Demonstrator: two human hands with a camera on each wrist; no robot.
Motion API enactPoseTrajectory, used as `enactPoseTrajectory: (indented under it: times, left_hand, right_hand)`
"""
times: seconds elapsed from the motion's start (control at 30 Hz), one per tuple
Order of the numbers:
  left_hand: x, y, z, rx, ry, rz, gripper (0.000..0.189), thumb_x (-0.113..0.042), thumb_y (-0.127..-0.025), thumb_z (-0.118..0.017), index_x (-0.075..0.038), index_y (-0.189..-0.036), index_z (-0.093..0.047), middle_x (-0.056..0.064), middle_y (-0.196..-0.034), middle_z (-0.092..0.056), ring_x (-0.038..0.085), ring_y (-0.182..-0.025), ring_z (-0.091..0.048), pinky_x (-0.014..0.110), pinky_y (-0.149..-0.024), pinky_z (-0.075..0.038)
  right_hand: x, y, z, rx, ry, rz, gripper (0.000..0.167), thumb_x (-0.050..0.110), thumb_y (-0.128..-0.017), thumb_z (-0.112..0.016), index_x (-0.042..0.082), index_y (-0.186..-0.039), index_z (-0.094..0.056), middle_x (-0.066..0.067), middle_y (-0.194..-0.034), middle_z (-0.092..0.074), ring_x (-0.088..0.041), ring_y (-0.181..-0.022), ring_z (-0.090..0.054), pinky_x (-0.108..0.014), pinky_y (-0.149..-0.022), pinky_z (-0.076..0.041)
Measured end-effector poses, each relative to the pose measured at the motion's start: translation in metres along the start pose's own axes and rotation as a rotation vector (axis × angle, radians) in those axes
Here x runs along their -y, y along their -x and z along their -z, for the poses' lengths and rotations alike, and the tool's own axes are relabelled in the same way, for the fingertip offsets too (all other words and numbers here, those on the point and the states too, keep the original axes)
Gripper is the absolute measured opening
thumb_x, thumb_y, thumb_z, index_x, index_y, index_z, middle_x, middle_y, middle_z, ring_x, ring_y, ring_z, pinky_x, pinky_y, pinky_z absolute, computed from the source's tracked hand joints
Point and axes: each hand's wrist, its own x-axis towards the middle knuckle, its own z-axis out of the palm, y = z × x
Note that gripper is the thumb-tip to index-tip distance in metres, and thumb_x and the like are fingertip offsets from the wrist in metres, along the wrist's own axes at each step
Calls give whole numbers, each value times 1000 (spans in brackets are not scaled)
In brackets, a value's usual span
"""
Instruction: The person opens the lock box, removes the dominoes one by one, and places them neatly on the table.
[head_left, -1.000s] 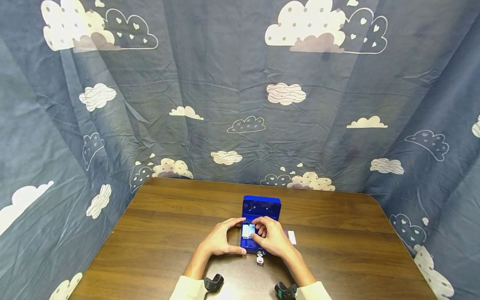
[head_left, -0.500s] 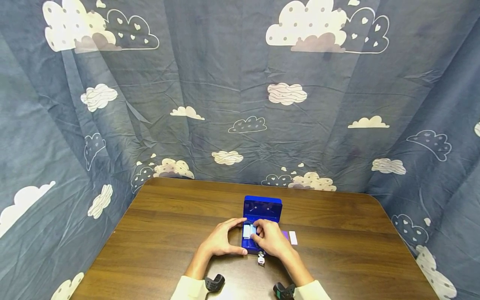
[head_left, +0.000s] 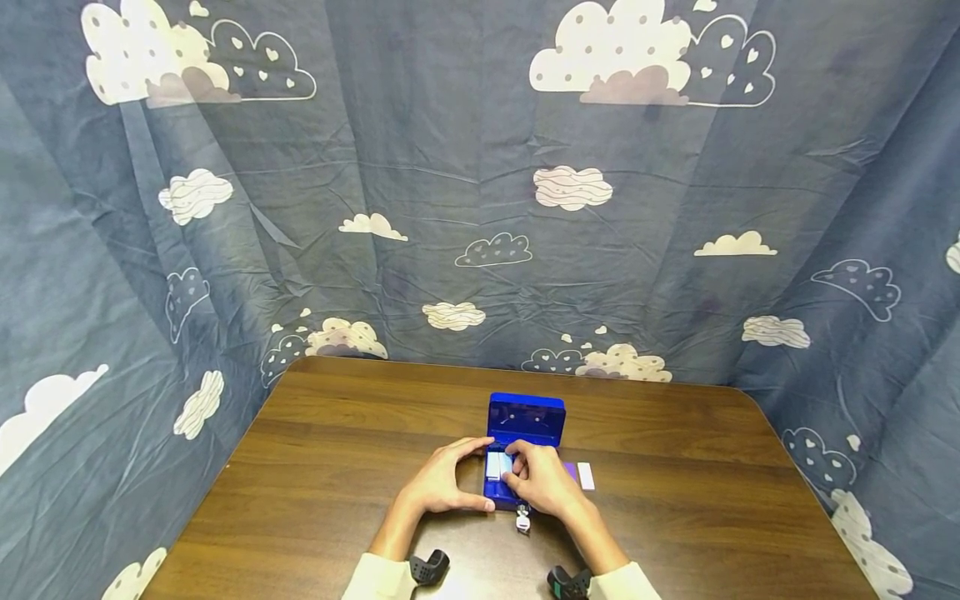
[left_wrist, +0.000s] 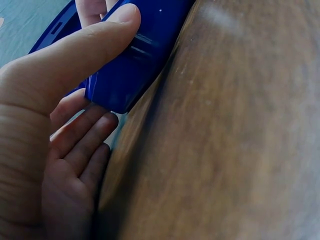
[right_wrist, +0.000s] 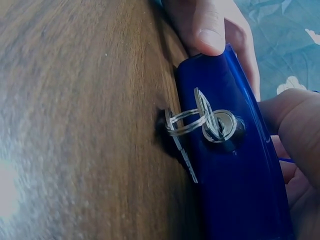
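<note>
A small blue cash box (head_left: 527,412) stands with its lid raised on the wooden table. My left hand (head_left: 444,479) holds its left side; in the left wrist view the thumb presses the front wall of the blue cash box (left_wrist: 125,75). My right hand (head_left: 547,479) reaches in from the right and pinches a small light-blue block (head_left: 506,463). Close beside that lies a whitish block (head_left: 492,466), also inside the box. In the right wrist view a key (right_wrist: 204,107) sits in the front lock, another hanging from its ring. The right fingertips are hidden there.
Right of the box, a white block (head_left: 586,476) and a purple piece (head_left: 571,470), partly covered by my right hand, lie on the wooden table (head_left: 345,417). A cloud-patterned curtain (head_left: 420,275) hangs behind and on both sides.
My right fingers have shifted slightly at the light-blue block. The left hand stays on the box, and the lid remains raised.
</note>
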Motion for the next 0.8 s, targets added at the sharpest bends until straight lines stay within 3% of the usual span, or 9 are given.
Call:
enactPoseTrajectory:
  times: [0.57,0.8]
  left_hand:
    - [-2,0,-1,10,21,12,96,-46,-68,-94,-18,-150,-52,-1,-139,-65,18,-125,-63,43,-111,-48]
    - [-1,-1,-4,0,3,13,102,-46,-66,-96,-19,-152,-48,-2,-140,-64,17,-126,-63,41,-111,-48]
  right_hand:
    - [-1,2,5,46,23,14,37,12,-76,-86,1,-106,-67,-1,-76,-65,3,-59,-49,-18,-57,-45]
    - [-1,1,4,52,44,33,41,12,-75,-86,-3,-109,-68,-1,-75,-65,4,-59,-48,-18,-57,-45]
